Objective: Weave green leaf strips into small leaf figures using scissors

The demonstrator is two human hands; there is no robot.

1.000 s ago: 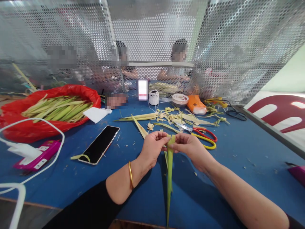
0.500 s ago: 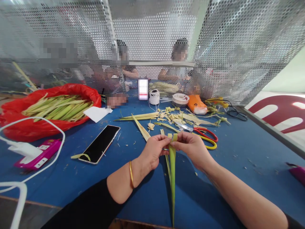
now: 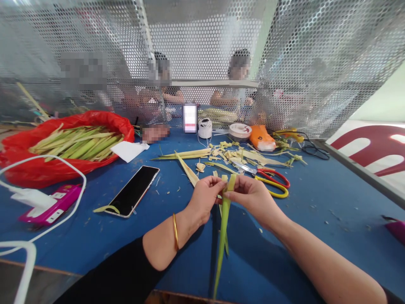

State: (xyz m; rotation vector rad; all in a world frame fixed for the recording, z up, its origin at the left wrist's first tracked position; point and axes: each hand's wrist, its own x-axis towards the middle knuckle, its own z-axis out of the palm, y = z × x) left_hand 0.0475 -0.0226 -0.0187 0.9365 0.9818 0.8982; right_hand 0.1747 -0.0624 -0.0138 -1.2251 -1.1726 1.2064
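Observation:
Two long green leaf strips hang from my hands over the blue table point(image 3: 190, 257). My left hand point(image 3: 205, 196), with a gold bangle at the wrist, pinches the top of one strip. Close beside it, my right hand point(image 3: 249, 192) grips the wider leaf strip point(image 3: 224, 223) between thumb and fingers; its pointed tip reaches down toward the table's front edge. The narrower strip shows partly behind it. Just beyond my right hand lie scissors point(image 3: 274, 182) with red and yellow handles. A pale dry leaf strip point(image 3: 187, 169) lies past my left hand.
A red plastic bag point(image 3: 123, 124) full of leaves stands at left, near a black phone point(image 3: 134, 190) and a purple power strip point(image 3: 63, 202) with white cable. Leaf scraps point(image 3: 234, 154), a string spool point(image 3: 205, 128), a tape roll point(image 3: 239, 131) and an orange packet point(image 3: 262, 138) lie toward the perforated screen.
The wider strip's lower tip has swung left, and it now crosses in front of the narrower one. The top ends have moved slightly apart as my right hand tilts its strip.

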